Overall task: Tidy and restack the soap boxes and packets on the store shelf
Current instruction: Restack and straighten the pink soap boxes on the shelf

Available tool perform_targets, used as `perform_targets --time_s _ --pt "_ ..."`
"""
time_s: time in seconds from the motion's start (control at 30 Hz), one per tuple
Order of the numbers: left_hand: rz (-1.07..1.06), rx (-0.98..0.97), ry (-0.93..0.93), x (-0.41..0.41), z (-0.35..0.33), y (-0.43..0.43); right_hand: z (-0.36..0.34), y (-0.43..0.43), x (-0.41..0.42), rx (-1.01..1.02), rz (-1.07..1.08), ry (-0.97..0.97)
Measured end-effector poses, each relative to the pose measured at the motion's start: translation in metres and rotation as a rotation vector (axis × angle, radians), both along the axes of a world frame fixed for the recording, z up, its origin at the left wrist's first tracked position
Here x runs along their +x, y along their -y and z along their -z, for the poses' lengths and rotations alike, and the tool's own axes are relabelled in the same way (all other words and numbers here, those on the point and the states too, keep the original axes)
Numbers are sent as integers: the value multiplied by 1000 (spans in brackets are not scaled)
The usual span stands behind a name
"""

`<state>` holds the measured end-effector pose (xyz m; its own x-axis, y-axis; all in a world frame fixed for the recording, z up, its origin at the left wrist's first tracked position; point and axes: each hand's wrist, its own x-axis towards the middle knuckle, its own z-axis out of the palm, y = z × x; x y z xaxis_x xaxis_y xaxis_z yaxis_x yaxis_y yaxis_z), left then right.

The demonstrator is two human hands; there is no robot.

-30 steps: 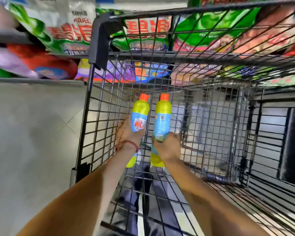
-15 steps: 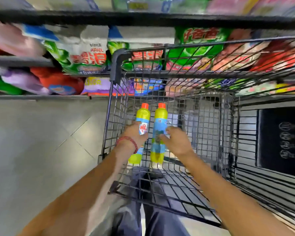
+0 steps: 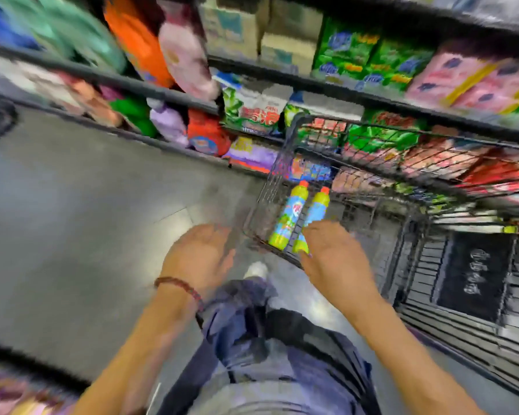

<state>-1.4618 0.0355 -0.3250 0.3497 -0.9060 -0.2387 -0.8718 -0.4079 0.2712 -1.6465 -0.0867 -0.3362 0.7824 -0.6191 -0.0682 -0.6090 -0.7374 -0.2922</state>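
Head view, heavy motion blur throughout. Left hand (image 3: 199,255) hangs over the grey floor (image 3: 72,220), just outside the near left corner of the wire cart (image 3: 292,127); fingers spread and relaxed, holding nothing. A red-brown bracelet (image 3: 180,287) sits on the left wrist. Right hand (image 3: 334,257) is seen back-up at the cart's near edge, fingers extended, no grasp visible; the fingertips overlap the lower end of the right bottle (image 3: 315,209), and I cannot tell whether they touch it. Left bottle (image 3: 289,217) lies just beside the right one on the cart's wire bottom, the two parallel, yellow-green with blue labels, orange caps pointing away from the person. Soap stock stays on the store shelf (image 3: 162,94) behind and above the cart: a green-and-white detergent packet (image 3: 258,115) on the lower tier just left of the cart's far corner, green packets (image 3: 357,58) and pink packets (image 3: 477,82) on the tier above, pale cardboard boxes (image 3: 237,28) to the left of the green ones. Further packets show through the cart's far mesh, print unreadable. Blue trousers (image 3: 267,354) and one pale shoe (image 3: 256,269) are visible between the forearms.
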Motion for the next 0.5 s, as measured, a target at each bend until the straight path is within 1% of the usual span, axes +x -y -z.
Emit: perform_targets --time_s 0.07,0.17,0.23,0.37,0.5 --pt "-88 -8 38 -5 -1 -34 -4 -17 4 -4 -72 26" --pt "-311 93 -60 -11 4 -82 -2 -39 19 14 -180 64" --pt "-441 98 -33 -9 10 -116 -1 -55 38 59 -247 90" --pt "-578 70 -29 11 12 -173 -1 -90 96 81 -439 66" --pt "-695 98 -25 58 13 -225 1 -130 172 53 -591 94"
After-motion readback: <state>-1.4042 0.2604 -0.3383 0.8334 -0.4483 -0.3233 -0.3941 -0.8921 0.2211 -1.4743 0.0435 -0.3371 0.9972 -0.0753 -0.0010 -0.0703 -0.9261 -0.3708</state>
